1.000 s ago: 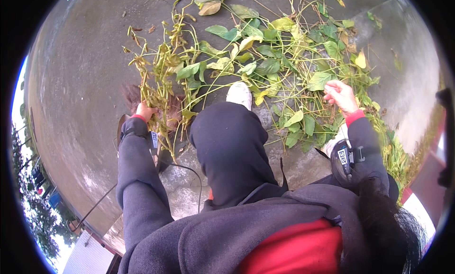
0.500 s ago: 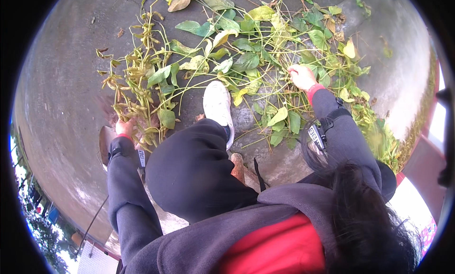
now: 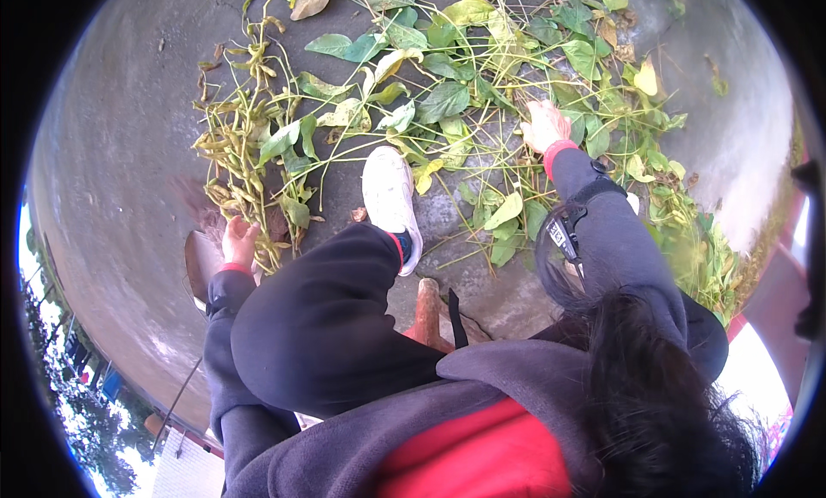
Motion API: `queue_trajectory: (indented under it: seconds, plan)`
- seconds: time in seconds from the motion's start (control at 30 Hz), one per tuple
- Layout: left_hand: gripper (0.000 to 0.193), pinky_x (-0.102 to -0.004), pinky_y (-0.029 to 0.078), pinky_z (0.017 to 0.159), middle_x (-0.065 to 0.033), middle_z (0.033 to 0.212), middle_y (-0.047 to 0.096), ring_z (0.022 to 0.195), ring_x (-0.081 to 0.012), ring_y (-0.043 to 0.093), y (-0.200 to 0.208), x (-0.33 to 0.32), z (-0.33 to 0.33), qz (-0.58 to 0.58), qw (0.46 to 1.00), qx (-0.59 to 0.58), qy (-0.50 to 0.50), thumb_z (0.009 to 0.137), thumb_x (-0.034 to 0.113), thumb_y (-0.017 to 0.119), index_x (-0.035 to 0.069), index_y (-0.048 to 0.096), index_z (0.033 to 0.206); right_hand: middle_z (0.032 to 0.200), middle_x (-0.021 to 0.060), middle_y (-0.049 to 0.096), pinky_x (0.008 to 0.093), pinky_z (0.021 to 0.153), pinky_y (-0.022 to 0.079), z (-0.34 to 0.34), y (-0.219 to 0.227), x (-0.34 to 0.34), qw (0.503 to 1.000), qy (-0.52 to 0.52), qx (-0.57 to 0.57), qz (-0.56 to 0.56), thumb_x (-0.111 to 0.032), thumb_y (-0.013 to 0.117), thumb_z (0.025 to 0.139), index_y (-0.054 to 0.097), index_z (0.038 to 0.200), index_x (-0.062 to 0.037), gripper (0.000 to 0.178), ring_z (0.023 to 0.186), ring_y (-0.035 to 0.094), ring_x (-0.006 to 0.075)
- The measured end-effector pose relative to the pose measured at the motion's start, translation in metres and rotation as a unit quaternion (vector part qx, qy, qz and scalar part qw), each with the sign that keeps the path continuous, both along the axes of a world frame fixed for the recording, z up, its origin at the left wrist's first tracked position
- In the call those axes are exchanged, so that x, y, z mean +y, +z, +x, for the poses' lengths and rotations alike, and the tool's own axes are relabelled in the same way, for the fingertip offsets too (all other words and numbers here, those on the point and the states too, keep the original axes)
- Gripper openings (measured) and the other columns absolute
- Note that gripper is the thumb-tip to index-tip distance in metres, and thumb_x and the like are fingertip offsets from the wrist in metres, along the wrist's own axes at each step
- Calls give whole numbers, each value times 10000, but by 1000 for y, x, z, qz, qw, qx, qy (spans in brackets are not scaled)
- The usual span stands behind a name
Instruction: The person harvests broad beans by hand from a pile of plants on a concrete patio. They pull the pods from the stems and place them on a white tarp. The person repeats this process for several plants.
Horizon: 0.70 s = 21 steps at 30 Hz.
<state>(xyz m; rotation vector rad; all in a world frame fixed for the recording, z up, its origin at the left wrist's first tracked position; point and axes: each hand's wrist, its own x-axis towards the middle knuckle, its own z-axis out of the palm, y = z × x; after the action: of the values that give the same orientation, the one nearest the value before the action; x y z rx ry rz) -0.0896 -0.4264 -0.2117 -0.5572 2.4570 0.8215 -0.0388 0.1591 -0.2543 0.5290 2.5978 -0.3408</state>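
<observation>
My left hand (image 3: 241,242) is curled at the near end of a bundle of bean stalks (image 3: 237,188) hung with yellow-green pods; the fingers close around the lower stalks, partly hidden. To the right, my right hand (image 3: 546,126) is above a loose heap of leafy bean stems (image 3: 482,145). Its fingers are bent and pressed together among the thin stems, and what they pinch cannot be made out. Green and yellow leaves (image 3: 445,100) lie between the two hands.
My white shoe (image 3: 389,192) stands between the pod bundle and the leaf heap. A metal pan-like object (image 3: 200,261) rests beside my left wrist. A reddish-brown wooden piece (image 3: 425,313) shows near my knee. More leaves (image 3: 701,257) spread along the right over the concrete floor (image 3: 120,179).
My left hand has shifted slightly right and nearer, and the pod bundle has swung a little right. My right hand has risen slightly over the stems, its fingers more bent.
</observation>
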Motion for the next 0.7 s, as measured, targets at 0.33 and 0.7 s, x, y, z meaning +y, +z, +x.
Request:
queue_trajectory:
  seconds: [0.33,0.7]
  plan:
    - [546,-295,433,773,-163,993,553,872,-200,550,20,23,-4,62,998,-18,5,736,166,638,-32,376,1171,806,86,482,399,688,339,27,-11,-8,976,39,216,6,-186,598,700,533,809,-116,144,788,511,277]
    - [478,-287,445,735,-138,952,579,847,-188,560,60,46,-23,-116,991,-5,-64,709,204,655,-34,478,1085,829,125,517,414,728,352,32,-14,-2,993,42,88,67,-114,542,669,541,786,-69,125,824,519,288]
